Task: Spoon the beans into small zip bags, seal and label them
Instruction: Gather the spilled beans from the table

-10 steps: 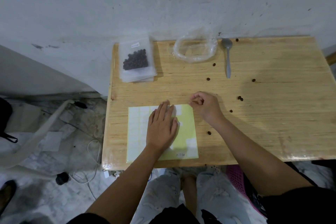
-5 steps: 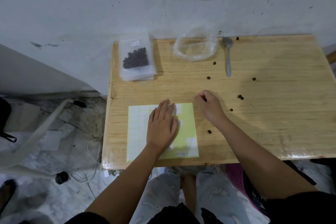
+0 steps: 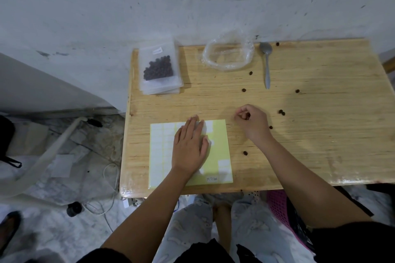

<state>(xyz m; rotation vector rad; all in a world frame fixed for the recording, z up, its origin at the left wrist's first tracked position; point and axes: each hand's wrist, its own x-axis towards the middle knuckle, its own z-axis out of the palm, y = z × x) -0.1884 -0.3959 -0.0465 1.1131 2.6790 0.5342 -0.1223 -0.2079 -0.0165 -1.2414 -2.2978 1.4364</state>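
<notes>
Head view: a clear, floppy zip bag [image 3: 159,68] of dark round beans [image 3: 158,69] lies labelled at the wooden surface's [image 3: 320,134] far left. The left hand [image 3: 189,147] presses flat on a glossy yellow label sheet [image 3: 220,156]. The right hand [image 3: 252,119] curls round a stray bean [image 3: 248,115], seemingly gathering spills; the loose beans [image 3: 282,112] beyond need fingertip pinches.

Black short sleeves [image 3: 352,241] on both arms; forearms [image 3: 149,209] bare. Bare left hand [image 3: 189,147], right hand [image 3: 253,120]. Pale grey trousers [image 3: 256,230], faint white print.

Labelled zip bag [image 3: 158,56] of dark beans [image 3: 158,69], flat atop bag stack [image 3: 164,91], far-left.
</notes>
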